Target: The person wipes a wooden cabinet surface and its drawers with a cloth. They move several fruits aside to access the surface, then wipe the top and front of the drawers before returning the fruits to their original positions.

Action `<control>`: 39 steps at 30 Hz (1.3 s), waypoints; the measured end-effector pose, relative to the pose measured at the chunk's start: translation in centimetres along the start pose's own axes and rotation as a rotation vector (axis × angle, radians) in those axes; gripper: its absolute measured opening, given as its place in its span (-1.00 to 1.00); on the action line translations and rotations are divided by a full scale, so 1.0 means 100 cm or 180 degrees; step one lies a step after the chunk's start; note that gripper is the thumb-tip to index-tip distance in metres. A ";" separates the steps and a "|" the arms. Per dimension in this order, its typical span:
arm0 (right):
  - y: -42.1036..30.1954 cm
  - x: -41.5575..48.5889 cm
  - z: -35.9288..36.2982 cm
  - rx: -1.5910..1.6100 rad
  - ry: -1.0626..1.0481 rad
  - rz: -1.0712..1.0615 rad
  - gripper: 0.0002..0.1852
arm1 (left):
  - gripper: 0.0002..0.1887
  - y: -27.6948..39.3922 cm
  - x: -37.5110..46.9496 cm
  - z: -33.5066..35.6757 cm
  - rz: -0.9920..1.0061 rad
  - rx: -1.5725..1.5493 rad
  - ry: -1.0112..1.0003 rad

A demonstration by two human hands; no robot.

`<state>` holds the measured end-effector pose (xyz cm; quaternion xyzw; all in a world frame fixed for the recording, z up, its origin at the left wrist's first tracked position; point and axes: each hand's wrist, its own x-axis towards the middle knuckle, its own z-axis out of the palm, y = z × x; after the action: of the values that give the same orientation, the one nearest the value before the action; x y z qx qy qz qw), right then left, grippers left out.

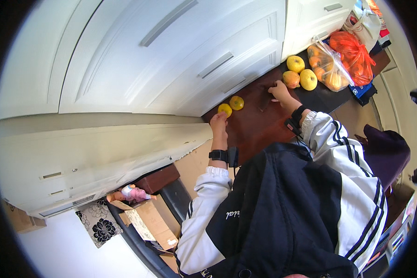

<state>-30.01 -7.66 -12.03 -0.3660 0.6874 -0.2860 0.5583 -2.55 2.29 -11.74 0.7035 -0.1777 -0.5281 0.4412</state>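
Observation:
My left hand is at the near edge of a yellow citrus fruit, its fingers curled and overlapping the fruit's lower side. Whether they grip it or only touch it, I cannot tell. A second yellow citrus fruit sits beside the first on the dark red-brown wooden table. My right hand hovers over the tabletop with its fingers apart and no object visible in them. Close to it is a reddish-yellow fruit, grouped with two larger yellow fruits, one behind and one to the right.
White cabinet doors rise along the table's far side. At right are a clear plastic bag of orange fruit and a red plastic bag. A pale panel borders the left. Behind it are a doll and an open cardboard box.

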 end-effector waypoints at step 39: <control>-0.032 -0.022 -0.091 0.2952 0.0507 -0.0292 -0.75 | -0.50 -0.006 0.014 0.094 0.2436 0.4753 0.1336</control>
<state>-38.10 -7.81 -6.24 -0.0849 0.5109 -0.6144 0.5952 -10.63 -2.49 -13.53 0.7839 -0.6177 0.0526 0.0347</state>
